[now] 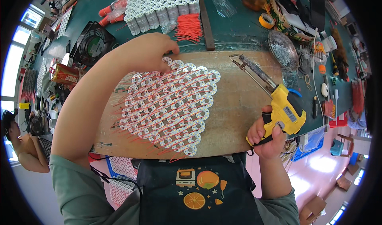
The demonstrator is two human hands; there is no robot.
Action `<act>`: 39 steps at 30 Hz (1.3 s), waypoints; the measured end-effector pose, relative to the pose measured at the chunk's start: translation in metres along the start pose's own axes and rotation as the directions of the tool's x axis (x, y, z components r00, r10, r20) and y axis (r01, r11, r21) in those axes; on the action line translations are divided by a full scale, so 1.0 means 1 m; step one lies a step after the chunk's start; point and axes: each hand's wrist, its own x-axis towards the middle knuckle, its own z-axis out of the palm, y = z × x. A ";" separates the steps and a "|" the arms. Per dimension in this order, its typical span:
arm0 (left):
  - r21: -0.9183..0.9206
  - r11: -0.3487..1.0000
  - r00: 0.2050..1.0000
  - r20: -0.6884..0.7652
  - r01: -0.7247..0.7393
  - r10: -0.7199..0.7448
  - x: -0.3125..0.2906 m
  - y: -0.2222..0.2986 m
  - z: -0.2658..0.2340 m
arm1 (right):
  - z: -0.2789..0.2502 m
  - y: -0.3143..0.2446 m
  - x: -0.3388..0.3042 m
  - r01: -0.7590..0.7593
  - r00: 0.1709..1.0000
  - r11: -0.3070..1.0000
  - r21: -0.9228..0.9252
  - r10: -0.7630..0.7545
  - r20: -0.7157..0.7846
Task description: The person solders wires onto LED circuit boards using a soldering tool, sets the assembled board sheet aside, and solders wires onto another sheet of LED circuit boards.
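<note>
My right hand (pixel 266 137) is wrapped round the grip of a yellow and black soldering gun (pixel 287 110). Its metal tip points to the far left, over the board and apart from the work. A sheet of round white LED boards (pixel 167 105), joined in rows with thin red wires across them, lies on a brown wooden board (pixel 232 133). My left hand (pixel 153 52) hangs over the far edge of that sheet. Two of its fingertips show apart, and I see nothing between them; the other fingers are partly hidden.
Beyond the wooden board are stacked round boards (pixel 159 6), cut red wires (pixel 188 28) and a dark bar (pixel 206 24). A black fan (pixel 93 42) stands left. At right are a metal dish of small pieces (pixel 283 50) and yellow tape (pixel 266 21). Other people sit at left.
</note>
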 end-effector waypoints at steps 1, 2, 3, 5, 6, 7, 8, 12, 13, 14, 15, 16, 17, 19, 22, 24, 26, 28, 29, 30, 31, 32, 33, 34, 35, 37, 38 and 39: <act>-0.001 0.999 0.996 0.074 0.039 -0.039 -0.002 0.004 -0.004 | 0.000 0.000 0.000 0.001 1.000 1.000 -0.006 -0.001 0.001; 0.003 0.999 0.997 0.072 0.041 -0.041 -0.003 0.003 -0.005 | 0.001 0.000 0.001 0.003 1.000 1.000 -0.012 -0.003 0.001; 0.033 0.999 0.996 0.086 0.025 -0.028 -0.003 0.001 -0.005 | 0.002 0.000 0.001 0.006 1.000 1.000 -0.010 -0.006 0.004; 0.066 0.998 0.995 0.097 0.006 -0.012 -0.003 0.000 -0.007 | 0.002 0.000 0.001 0.011 1.000 1.000 -0.009 -0.011 -0.021; 0.097 0.995 0.990 0.134 0.032 -0.045 -0.003 0.001 -0.008 | 0.002 0.000 0.002 0.016 1.000 1.000 -0.009 -0.016 -0.020; 0.131 0.990 0.982 0.169 0.060 -0.082 -0.006 0.002 -0.010 | 0.003 0.000 0.001 0.016 0.999 1.000 -0.003 -0.017 -0.030; 0.136 0.989 0.982 0.167 0.061 -0.084 -0.008 0.003 -0.010 | 0.003 0.001 0.001 0.018 0.999 1.000 0.003 -0.018 -0.039; 0.107 0.983 0.973 0.161 0.150 -0.166 -0.019 0.005 -0.012 | 0.004 -0.001 0.000 0.020 0.999 1.000 0.009 -0.020 -0.030; 0.073 0.984 0.973 0.153 0.164 -0.174 -0.022 0.004 -0.011 | 0.003 -0.001 -0.001 0.011 0.999 1.000 0.013 -0.010 -0.033; 0.058 0.985 0.978 0.126 0.162 -0.168 -0.024 0.002 -0.008 | 0.003 -0.001 -0.001 0.001 0.999 1.000 0.017 -0.001 -0.035; 0.064 0.984 0.978 0.115 0.167 -0.174 -0.026 0.001 -0.007 | 0.002 0.000 -0.001 0.008 1.000 1.000 0.017 -0.008 -0.024; 0.033 0.986 0.980 0.102 0.166 -0.169 -0.029 0.001 -0.005 | 0.002 0.001 -0.001 0.007 0.999 1.000 0.020 -0.006 -0.033; 0.001 0.986 0.982 0.089 0.165 -0.164 -0.030 0.000 -0.004 | 0.001 0.002 -0.002 0.005 0.999 1.000 0.023 -0.004 -0.042; 0.006 0.985 0.981 0.085 0.173 -0.173 -0.034 -0.003 0.000 | -0.001 0.004 -0.003 0.009 0.999 1.000 0.027 -0.008 -0.032; -0.086 0.962 0.958 0.150 0.260 -0.245 -0.042 -0.002 0.002 | 0.003 0.003 -0.002 0.013 0.999 1.000 0.021 -0.013 -0.044; -0.034 0.973 0.972 0.057 0.230 -0.228 -0.046 -0.005 0.009 | 0.004 0.003 -0.003 0.013 0.998 1.000 0.008 -0.012 -0.065; 0.027 0.976 0.976 -0.037 0.214 -0.213 -0.052 -0.005 0.010 | 0.003 0.003 -0.001 0.026 0.998 1.000 -0.006 -0.027 -0.062; -0.020 0.955 0.955 0.025 0.295 -0.295 -0.052 -0.001 0.007 | 0.001 0.004 -0.002 0.030 0.998 1.000 -0.007 -0.030 -0.059; -0.020 0.953 0.953 0.023 0.303 -0.302 -0.055 -0.003 0.006 | 0.001 0.004 -0.002 0.040 0.997 0.999 -0.010 -0.040 -0.064; -0.003 0.962 0.962 0.020 0.274 -0.274 -0.057 -0.005 0.007 | 0.001 0.005 -0.001 0.039 0.998 0.999 -0.007 -0.039 -0.056; 0.014 0.970 0.970 0.020 0.242 -0.242 -0.058 -0.005 0.007 | 0.000 0.005 -0.001 0.036 0.998 0.999 -0.007 -0.037 -0.051; 0.013 0.969 0.969 0.019 0.246 -0.246 -0.060 -0.005 0.005 | 0.000 0.005 -0.001 0.041 0.998 0.999 -0.007 -0.041 -0.052; 0.026 0.959 0.957 0.055 0.283 -0.284 -0.061 -0.003 0.000 | 0.000 0.005 -0.001 0.045 0.998 0.999 -0.007 -0.046 -0.053; 0.041 0.946 0.942 0.091 0.321 -0.323 -0.063 -0.002 -0.003 | 0.000 0.005 -0.001 0.045 0.998 0.999 -0.005 -0.045 -0.048; 0.042 0.945 0.941 0.088 0.325 -0.328 -0.065 -0.003 -0.003 | 0.001 0.005 -0.001 0.046 0.997 0.999 -0.010 -0.047 -0.055; 0.052 0.941 0.937 0.083 0.335 -0.338 -0.065 -0.006 0.000 | 0.001 0.005 -0.001 0.052 0.997 0.999 -0.016 -0.053 -0.061; 0.053 0.941 0.938 0.079 0.334 -0.337 -0.065 -0.007 0.003 | 0.000 0.006 -0.002 0.050 0.997 0.999 -0.015 -0.050 -0.055; 0.076 0.939 0.937 0.075 0.335 -0.341 -0.065 -0.008 0.005 | 0.000 0.006 -0.002 0.048 0.998 0.999 -0.013 -0.048 -0.049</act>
